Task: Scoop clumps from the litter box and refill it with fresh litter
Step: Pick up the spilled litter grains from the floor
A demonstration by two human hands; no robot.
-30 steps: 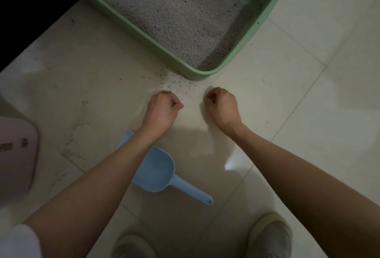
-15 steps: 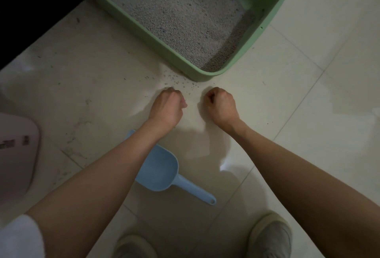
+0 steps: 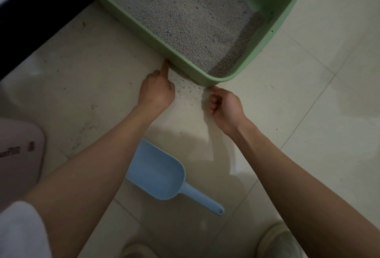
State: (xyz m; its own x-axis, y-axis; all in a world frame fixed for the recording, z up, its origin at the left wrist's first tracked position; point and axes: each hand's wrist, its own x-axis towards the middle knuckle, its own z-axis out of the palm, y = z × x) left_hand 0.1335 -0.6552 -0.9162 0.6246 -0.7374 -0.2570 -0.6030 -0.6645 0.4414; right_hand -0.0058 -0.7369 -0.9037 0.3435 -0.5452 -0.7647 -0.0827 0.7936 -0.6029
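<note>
Dim, murky indoor light; soft shadows under forearms on floor tiles (image 3: 308, 134); slight softness, wide-angle bending at edges.

Litter box (image 3: 283, 21) at upper centre to upper right of the frame, on the floor (image 3: 308, 113), filled with litter (image 3: 185, 15). Below its near corner, scattered grains (image 3: 185, 91) on the floor, between left hand (image 3: 157, 91) and right hand (image 3: 225, 105). Left fingertip apparently touching the box wall. Scoop (image 3: 158, 173) at lower centre, partly under the left forearm. Container (image 3: 18, 161) at left edge. Shoes (image 3: 277, 241) along the bottom.
</note>
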